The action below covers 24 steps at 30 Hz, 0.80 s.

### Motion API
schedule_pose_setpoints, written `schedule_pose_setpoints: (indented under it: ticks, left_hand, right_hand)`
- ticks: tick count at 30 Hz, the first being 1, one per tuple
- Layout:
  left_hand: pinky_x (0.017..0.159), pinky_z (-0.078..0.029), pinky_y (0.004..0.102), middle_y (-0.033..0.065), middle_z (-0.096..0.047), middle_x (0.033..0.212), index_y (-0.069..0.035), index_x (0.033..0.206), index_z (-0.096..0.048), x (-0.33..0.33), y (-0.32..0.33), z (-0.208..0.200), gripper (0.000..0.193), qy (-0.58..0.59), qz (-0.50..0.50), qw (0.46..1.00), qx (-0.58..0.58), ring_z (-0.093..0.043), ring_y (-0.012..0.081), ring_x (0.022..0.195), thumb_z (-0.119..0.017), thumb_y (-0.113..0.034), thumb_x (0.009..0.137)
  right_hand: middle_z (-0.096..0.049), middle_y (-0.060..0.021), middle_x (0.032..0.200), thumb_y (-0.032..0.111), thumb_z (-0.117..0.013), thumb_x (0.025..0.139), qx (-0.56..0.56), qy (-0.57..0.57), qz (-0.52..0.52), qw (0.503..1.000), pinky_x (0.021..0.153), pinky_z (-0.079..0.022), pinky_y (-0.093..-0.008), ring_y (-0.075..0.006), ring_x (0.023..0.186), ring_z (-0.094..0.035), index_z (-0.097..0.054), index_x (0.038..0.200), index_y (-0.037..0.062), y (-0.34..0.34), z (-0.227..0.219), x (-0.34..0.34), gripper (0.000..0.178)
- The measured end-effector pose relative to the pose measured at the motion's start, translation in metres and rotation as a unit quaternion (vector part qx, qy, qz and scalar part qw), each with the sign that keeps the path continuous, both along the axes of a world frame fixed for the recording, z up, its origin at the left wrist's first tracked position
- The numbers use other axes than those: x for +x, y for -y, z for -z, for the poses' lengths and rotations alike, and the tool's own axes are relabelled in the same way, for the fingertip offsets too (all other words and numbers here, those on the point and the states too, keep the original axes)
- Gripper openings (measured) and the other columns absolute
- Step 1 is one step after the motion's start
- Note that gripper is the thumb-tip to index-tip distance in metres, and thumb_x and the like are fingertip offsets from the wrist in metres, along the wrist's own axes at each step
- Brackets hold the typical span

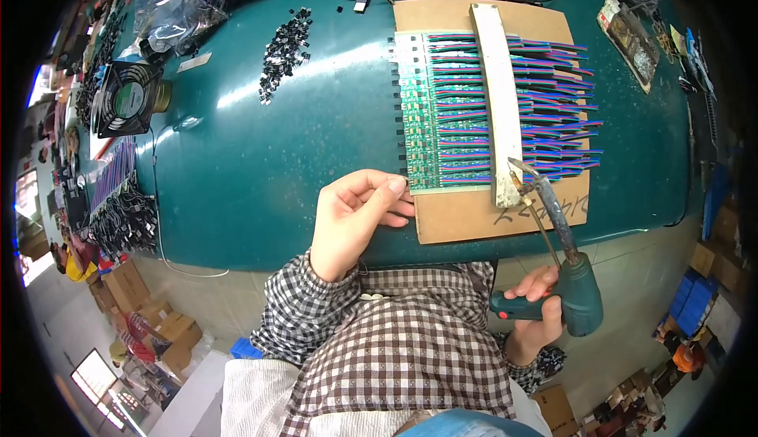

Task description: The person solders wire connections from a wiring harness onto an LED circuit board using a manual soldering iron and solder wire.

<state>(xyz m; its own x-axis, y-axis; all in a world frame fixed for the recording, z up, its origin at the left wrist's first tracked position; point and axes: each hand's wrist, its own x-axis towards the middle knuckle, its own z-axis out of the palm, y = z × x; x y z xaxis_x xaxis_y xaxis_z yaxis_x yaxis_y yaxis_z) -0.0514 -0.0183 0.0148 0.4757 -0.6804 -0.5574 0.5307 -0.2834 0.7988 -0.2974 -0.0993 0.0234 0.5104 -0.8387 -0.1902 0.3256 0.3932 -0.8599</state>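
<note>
Left hand: you pinch a black part at the circuit boards' edge
Right hand: you grasp the soldering gun
White bar: across the wires

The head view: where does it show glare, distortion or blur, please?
Head view: white glare streaks the glossy dark-green tabletop left of the brown cardboard sheet; same view, the tabletop's front edge curves and the picture's corners go black; same view, the dark-green pistol-shaped tool in the right hand shows no obvious blur.
</note>
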Motion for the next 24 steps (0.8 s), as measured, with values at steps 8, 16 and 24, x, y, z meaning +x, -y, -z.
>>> schedule_pose_setpoints:
  ticks: [8,16,24]
  left_hand:
    - [0.061,-0.051,0.0231,0.0093,-0.065,0.083,0.002,0.093,-0.060,0.001,0.002,0.000,0.018,0.002,0.001,1.000,0.004,-0.064,0.0149,0.073,-0.056,-0.016,0.089]
    - [0.061,-0.051,0.0228,0.0083,-0.065,0.081,0.001,0.091,-0.060,-0.001,0.001,0.001,0.016,-0.002,0.001,1.000,0.001,-0.064,0.0144,0.073,-0.056,-0.015,0.089]
    - [0.062,-0.051,0.0231,0.0078,-0.064,0.083,0.001,0.091,-0.060,0.000,0.002,0.004,0.016,-0.014,0.003,1.000,0.000,-0.064,0.0145,0.073,-0.056,-0.014,0.089]
  right_hand:
    - [-0.051,-0.0104,0.081,0.020,-0.055,0.085,-0.007,-0.002,0.004,1.000,0.067,-0.056,-0.0371,-0.0213,0.077,-0.055,-0.045,0.103,-0.0044,-0.001,0.003,0.001,0.031]
    - [-0.050,-0.0094,0.080,0.021,-0.055,0.085,0.000,-0.013,0.013,1.000,0.065,-0.055,-0.0365,-0.0203,0.077,-0.054,-0.045,0.103,-0.0032,0.001,0.004,0.006,0.031]
    - [-0.049,-0.0091,0.079,0.022,-0.055,0.085,0.008,-0.007,0.009,1.000,0.064,-0.055,-0.0359,-0.0195,0.076,-0.054,-0.045,0.101,-0.0028,0.008,0.006,0.011,0.031]
